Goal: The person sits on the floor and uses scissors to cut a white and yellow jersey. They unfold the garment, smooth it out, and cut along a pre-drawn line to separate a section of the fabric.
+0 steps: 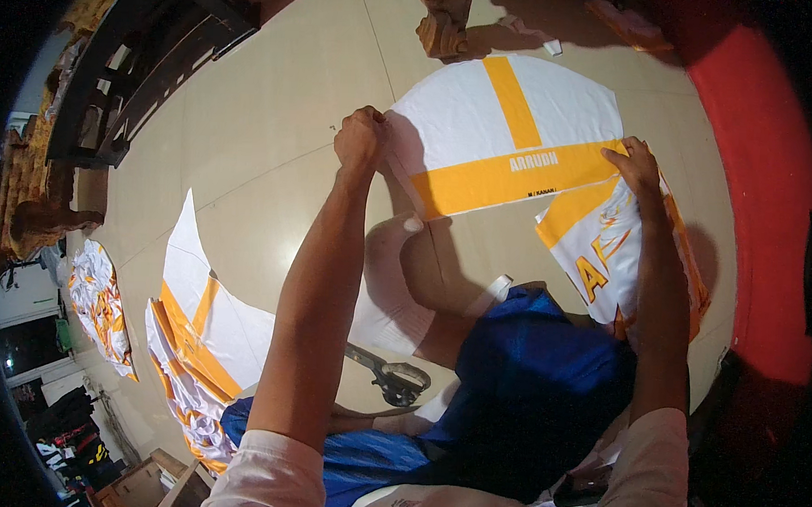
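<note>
A sleeve-shaped cut fabric panel, white with a yellow band along its near edge and a yellow stripe up the middle, is spread out in front of me. My left hand is closed in a pinch at the panel's left edge. At its right end, my right hand grips the corner between thumb and fingers. Beneath my right forearm lies a crumpled white and yellow fabric piece with large yellow lettering, partly hidden by the arm. Scissors with dark handles rest on the floor beside my legs, blades partly covered by my left arm.
More white and yellow fabric pieces are heaped to my left, with another bundle farther out. A carved wooden leg stands at the far side. Red cloth borders the tiled floor on the right; dark wooden furniture stands far left.
</note>
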